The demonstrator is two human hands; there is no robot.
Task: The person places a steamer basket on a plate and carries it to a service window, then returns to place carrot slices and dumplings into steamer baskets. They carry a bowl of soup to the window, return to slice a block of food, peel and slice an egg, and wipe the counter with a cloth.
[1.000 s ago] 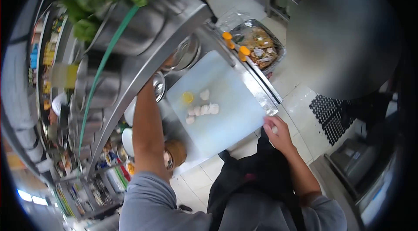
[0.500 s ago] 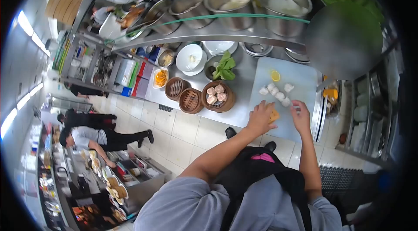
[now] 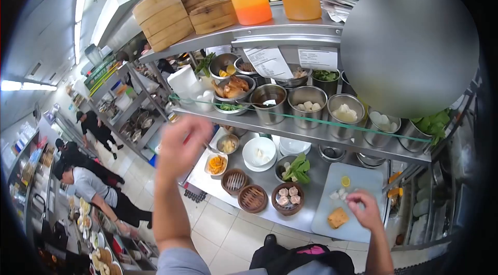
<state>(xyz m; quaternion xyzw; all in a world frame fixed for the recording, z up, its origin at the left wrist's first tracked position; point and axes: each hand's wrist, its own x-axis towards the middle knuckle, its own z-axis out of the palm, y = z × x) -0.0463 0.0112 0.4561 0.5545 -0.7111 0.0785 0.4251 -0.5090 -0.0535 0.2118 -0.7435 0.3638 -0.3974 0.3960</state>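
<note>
My left hand (image 3: 185, 143) is raised at the left, in front of the shelf and off the cutting board. Motion smears its fingers, so I cannot make out whether they hold anything. Over the right side of the pale cutting board (image 3: 324, 192), my right hand (image 3: 365, 208) has its fingers curled towards the thumb; anything between them is too small to tell. A golden-brown block (image 3: 337, 218) lies on the board, left of that hand. Small white pieces (image 3: 340, 193) sit just beyond it, below a lemon slice (image 3: 345, 181).
Left of the board stand a bamboo steamer with pink dumplings (image 3: 288, 198), two other steamers (image 3: 252, 199), leafy greens (image 3: 297, 170) and white bowls (image 3: 259, 152). A glass-edged shelf (image 3: 306, 119) of metal pots crosses above the counter. Several people (image 3: 98, 187) are at the left.
My left hand has left the golden-brown block and swung up to the left. My right hand stays over the board, its fingers more curled. The view has tilted up towards the shelves.
</note>
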